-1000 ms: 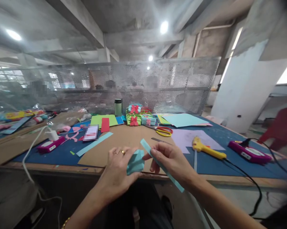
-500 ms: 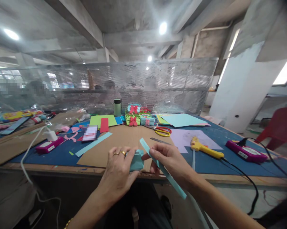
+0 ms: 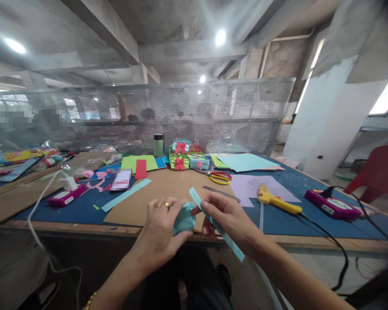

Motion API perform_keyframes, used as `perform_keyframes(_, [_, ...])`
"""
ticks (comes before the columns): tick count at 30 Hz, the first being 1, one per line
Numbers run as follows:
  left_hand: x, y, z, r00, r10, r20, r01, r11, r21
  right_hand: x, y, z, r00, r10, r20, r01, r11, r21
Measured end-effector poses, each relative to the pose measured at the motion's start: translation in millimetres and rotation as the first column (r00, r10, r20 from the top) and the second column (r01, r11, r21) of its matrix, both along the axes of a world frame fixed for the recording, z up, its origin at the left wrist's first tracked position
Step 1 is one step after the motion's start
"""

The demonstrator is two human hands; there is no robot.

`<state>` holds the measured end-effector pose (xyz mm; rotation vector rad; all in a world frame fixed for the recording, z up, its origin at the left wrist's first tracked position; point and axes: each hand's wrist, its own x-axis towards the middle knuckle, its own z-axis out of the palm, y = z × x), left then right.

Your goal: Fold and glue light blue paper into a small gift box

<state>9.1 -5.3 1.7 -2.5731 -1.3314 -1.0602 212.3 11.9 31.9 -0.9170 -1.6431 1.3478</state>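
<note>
My left hand (image 3: 163, 228) is closed around a small light-blue folded paper box (image 3: 184, 218) at the table's front edge. Its far side is hidden by my fingers. To the right of it, my right hand (image 3: 223, 213) pinches a long light-blue paper strip (image 3: 228, 241) between thumb and fingers. The strip slants from upper left to lower right, its upper end close beside the box. Under both hands lies a brown cardboard sheet (image 3: 126, 206).
At right lie a yellow glue gun (image 3: 281, 203), a purple power socket (image 3: 332, 206) and lilac paper (image 3: 245, 189). Scissors (image 3: 221, 176) and a metal ruler (image 3: 221, 193) lie beyond my hands. Small bow-trimmed paper boxes (image 3: 180, 161) and a green bottle (image 3: 158, 145) stand at the back. Another blue strip (image 3: 126, 196) lies left.
The box has turned slightly in my left hand, showing more of its side. The strip's lower end has swung a little up and left. My right hand has barely shifted.
</note>
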Motion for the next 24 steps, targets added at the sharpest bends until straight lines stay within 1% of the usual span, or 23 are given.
perform_keyframes(7, [-0.1, -1.3, 0.1, 0.999, 0.003, 0.037, -0.003, 1.000, -0.005, 3.3, 2.0, -2.3, 0.999, 0.028, -0.035, -0.029, 0.999, -0.016])
perform_keyframes(12, [-1.1, 0.5, 0.0, 0.999, 0.010, 0.031, -0.009, 1.000, -0.030, 3.8, -1.6, 2.5, 1.000, 0.004, -0.012, -0.004, 0.999, 0.053])
perform_keyframes(17, [-3.8, 3.2, -2.0, 0.999, 0.031, 0.039, -0.030, 0.999, -0.013, 13.5, -0.7, 8.3, 0.985, -0.081, 0.153, 0.054, 0.984, 0.171])
perform_keyframes(19, [-4.3, 3.1, -1.8, 0.998, 0.046, 0.033, -0.046, 0.999, -0.008, 19.1, 1.2, 7.7, 0.966, -0.121, 0.229, 0.077, 0.979, 0.191])
perform_keyframes(24, [-3.6, 3.7, -1.8, 0.997, 0.075, 0.010, -0.076, 0.997, 0.034, 25.6, 2.1, 4.5, 0.872, -0.194, 0.449, 0.086, 0.964, 0.250])
